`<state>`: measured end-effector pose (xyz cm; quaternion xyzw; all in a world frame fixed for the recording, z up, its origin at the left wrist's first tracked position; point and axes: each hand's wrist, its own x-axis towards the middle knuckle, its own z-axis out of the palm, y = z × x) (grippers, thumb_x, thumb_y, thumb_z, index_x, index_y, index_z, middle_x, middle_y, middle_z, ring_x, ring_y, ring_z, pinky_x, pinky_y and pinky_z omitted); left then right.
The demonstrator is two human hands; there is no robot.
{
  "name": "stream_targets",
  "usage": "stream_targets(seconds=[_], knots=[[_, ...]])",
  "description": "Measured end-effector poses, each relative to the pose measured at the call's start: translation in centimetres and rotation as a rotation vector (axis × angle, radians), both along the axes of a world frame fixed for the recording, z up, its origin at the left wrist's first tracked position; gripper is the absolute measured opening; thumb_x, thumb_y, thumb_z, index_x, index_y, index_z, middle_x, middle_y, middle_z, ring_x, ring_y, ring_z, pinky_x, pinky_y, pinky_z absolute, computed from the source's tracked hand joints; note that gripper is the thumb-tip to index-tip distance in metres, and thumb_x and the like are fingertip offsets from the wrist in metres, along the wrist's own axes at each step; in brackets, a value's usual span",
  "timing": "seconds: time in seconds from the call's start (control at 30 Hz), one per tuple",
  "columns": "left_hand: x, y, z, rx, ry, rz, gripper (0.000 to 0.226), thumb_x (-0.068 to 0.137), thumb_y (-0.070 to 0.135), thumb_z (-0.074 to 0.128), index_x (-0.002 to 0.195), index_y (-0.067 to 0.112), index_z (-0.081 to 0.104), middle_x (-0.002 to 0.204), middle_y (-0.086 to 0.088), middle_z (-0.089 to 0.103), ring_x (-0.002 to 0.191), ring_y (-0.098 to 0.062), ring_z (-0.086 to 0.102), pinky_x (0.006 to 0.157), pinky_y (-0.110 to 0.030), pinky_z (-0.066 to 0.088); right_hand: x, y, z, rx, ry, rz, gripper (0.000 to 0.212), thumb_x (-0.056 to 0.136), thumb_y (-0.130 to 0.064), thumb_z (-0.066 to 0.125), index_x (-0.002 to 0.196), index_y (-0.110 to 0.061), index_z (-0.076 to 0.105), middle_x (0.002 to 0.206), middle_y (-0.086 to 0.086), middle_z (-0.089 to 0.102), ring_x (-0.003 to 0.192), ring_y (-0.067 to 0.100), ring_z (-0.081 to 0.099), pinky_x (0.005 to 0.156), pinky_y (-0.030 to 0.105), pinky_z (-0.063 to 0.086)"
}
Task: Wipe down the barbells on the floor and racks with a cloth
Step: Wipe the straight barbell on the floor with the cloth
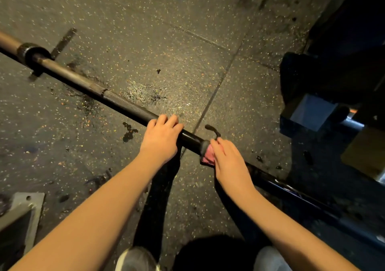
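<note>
The barbell (125,106) lay slantwise on the rubber floor (145,31), running from the upper left down to the lower right. Its shaft was dull and knurled towards the left and glossy black on the right. Our left hand (161,139) was clamped on the shaft near the middle, the fingers curled over the top of it. Just to the right, our right hand (229,162) grasped a pink cloth (207,155) and held it bunched against the bar. The cloth showed between the fingers and the shaft, and its lower edge hung on our side. The 2 hands were close together on the bar but not touching. We could not tell how far the cloth went round the bar.

Just beyond the right fingertips a small dark curved scrap (213,130) lay on the floor. At the far left the shaft met a thick collar (31,52) and a paler sleeve. The speckled floor had dark spots and a scuffed pale patch (145,93) beside the bar, and a seam (214,91) crossed under it between our hands. A grey metal base plate (23,208) with a bolt hole sat at the lower left. Dark equipment (312,112) stood at the right, mostly in shadow. 1 pale shoe (135,258) showed at the bottom edge.
</note>
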<state>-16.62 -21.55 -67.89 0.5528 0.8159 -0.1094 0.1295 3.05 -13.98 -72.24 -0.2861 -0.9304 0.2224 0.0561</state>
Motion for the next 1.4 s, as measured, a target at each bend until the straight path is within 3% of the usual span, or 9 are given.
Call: stream_targets(seconds=[0.13,0.4,0.5,0.63,0.9,1.07,1.17,1.27,1.4], knots=[[0.0,-1.1,0.0,-0.005,-0.009,0.012,0.058,0.087,0.017,0.050,0.143,0.026,0.036,0.145,0.005,0.038,0.135,-0.023,0.027,0.104,-0.035,0.026,-4.6,-0.8,-0.3,-0.044,0.002,0.008,0.048,0.079,-0.002,0.071,0.124,0.003,0.057,0.123,0.023,0.058,0.110,0.040,0.057,0.090,0.050,0.052],[0.6,-2.3,0.5,-0.039,-0.009,0.021,0.060,0.088,0.019,0.050,0.145,0.027,0.030,0.146,0.007,0.035,0.138,-0.022,0.024,0.104,-0.037,0.030,6.3,-0.8,1.2,0.007,-0.118,-0.090,0.059,0.074,0.002,0.074,0.130,-0.003,0.055,0.128,0.015,0.058,0.118,0.035,0.055,0.093,0.047,0.050],[1.1,-2.7,0.8,-0.070,-0.016,0.037,0.062,0.088,0.022,0.050,0.145,0.026,0.028,0.147,0.006,0.032,0.138,-0.021,0.023,0.099,-0.035,0.034,3.3,-2.0,0.5,-0.007,-0.138,-0.075,0.061,0.073,0.004,0.074,0.130,0.000,0.054,0.131,0.017,0.056,0.123,0.038,0.052,0.097,0.049,0.048],[1.7,-3.3,1.1,-0.107,-0.016,0.075,0.065,0.088,0.023,0.052,0.146,0.025,0.025,0.148,0.005,0.029,0.138,-0.021,0.021,0.097,-0.035,0.037,-2.9,-3.0,0.2,-0.050,-0.099,0.024,0.055,0.077,-0.010,0.076,0.127,-0.006,0.053,0.128,0.010,0.056,0.118,0.030,0.052,0.093,0.041,0.050],[2.0,-4.6,0.8,-0.121,0.043,0.019,0.059,0.084,0.029,0.056,0.139,0.022,0.033,0.135,0.000,0.039,0.123,-0.027,0.035,0.089,-0.036,0.039,7.1,-3.5,1.5,-0.011,-0.215,0.024,0.083,0.063,0.004,0.081,0.138,-0.005,0.048,0.141,0.016,0.050,0.129,0.034,0.049,0.106,0.041,0.032],[1.9,-6.2,-0.4,-0.021,0.044,-0.003,0.069,0.060,0.017,0.075,0.125,0.013,0.055,0.118,-0.009,0.056,0.104,-0.034,0.049,0.075,-0.043,0.044,0.3,-4.7,0.7,0.012,-0.192,0.022,0.081,0.059,0.002,0.082,0.134,-0.001,0.051,0.138,0.019,0.052,0.126,0.037,0.051,0.102,0.044,0.043],[2.2,-6.1,-0.6,0.021,0.023,0.019,0.062,0.063,0.017,0.072,0.123,0.011,0.056,0.121,-0.010,0.056,0.110,-0.037,0.050,0.086,-0.047,0.042,-1.2,-4.7,0.7,0.001,-0.184,0.079,0.079,0.067,0.004,0.075,0.139,-0.003,0.045,0.144,0.020,0.044,0.131,0.036,0.044,0.105,0.043,0.040],[2.7,-5.8,-0.4,-0.001,-0.026,0.056,0.063,0.075,0.022,0.069,0.133,0.010,0.050,0.138,-0.010,0.050,0.130,-0.039,0.040,0.101,-0.050,0.036,2.8,-4.2,1.2,0.045,-0.209,0.109,0.080,0.065,0.007,0.072,0.139,-0.003,0.045,0.145,0.019,0.043,0.132,0.036,0.043,0.105,0.043,0.040],[3.0,-6.2,-1.1,-0.054,-0.047,0.047,0.068,0.099,0.043,0.039,0.153,0.013,0.011,0.161,-0.005,0.008,0.147,-0.033,0.001,0.117,-0.044,0.016,7.5,-4.4,1.9,0.028,-0.256,0.026,0.085,0.063,0.011,0.076,0.140,-0.001,0.043,0.145,0.021,0.042,0.132,0.037,0.041,0.108,0.044,0.032]])
